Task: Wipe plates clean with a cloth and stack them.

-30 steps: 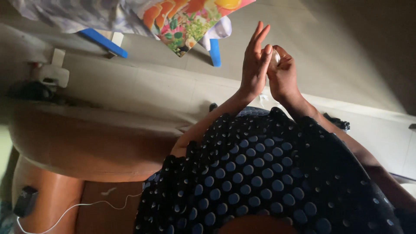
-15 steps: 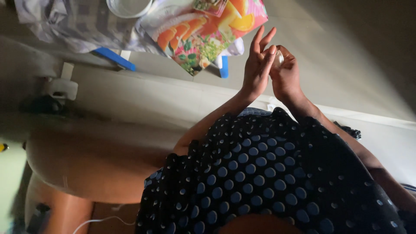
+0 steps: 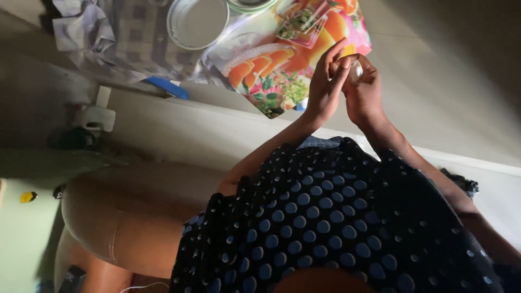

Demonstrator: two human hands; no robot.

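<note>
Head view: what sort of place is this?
Probably a home floor where someone sits working. A round metal dish rests on a fruit-patterned mat and checked cloth; both hands meet above.

Pale tiled floor (image 3: 434, 108), bright fruit-print mat (image 3: 277, 59), checked cloth (image 3: 125, 43), possibly a blue tool (image 3: 168, 88)

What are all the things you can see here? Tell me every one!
Small pale thing: one, whitish, pinched between both hands; too small to tell what it is.
Printed mat: one, bright orange, pink and green, on the floor under the hands.
Round dish: one, clear or silvery, top middle on the cloth.
Checked cloth: one, grey, crumpled, top left.
Blue piece: one, flat, at the cloth's edge.
Dotted dress: one, dark with blue dots, bottom middle.
Left hand: fingers raised, touching the pale thing.
Right hand: curled around the pale thing.
</note>
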